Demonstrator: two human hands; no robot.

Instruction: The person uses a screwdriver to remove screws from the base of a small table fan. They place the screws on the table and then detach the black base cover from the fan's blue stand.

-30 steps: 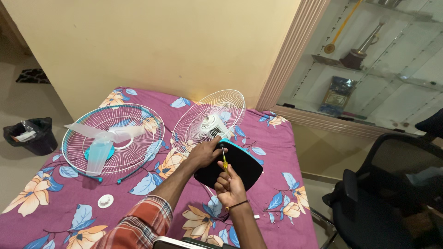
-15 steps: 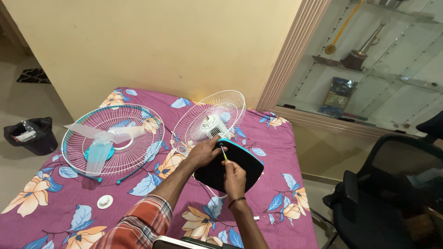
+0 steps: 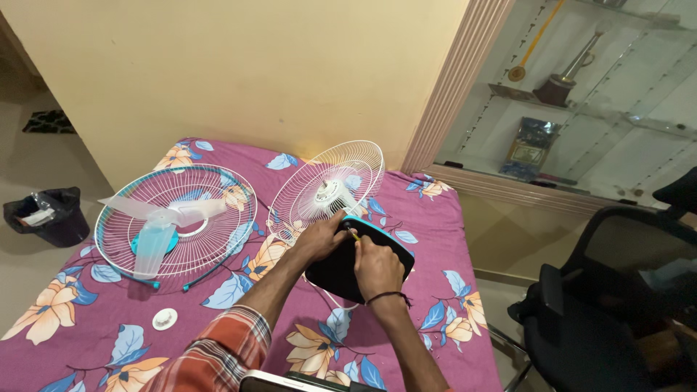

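The right hand (image 3: 377, 265) grips a thin yellow-handled screwdriver (image 3: 353, 234) against the smooth, rounded black fan base (image 3: 341, 272). The left hand (image 3: 319, 238) clasps the base beside the white wire grille (image 3: 330, 187), on a floral bedsheet (image 3: 87, 319).

The right hand (image 3: 377, 267) covers most of the screwdriver (image 3: 353, 234); its tip is too small to make out. Both hands hide part of the black base (image 3: 341, 272). The chair (image 3: 610, 305) and bed (image 3: 450, 218) run off the frame.

I see one flat blue package (image 3: 528, 149) leaning on the glass shelf (image 3: 581, 116), far right of me.
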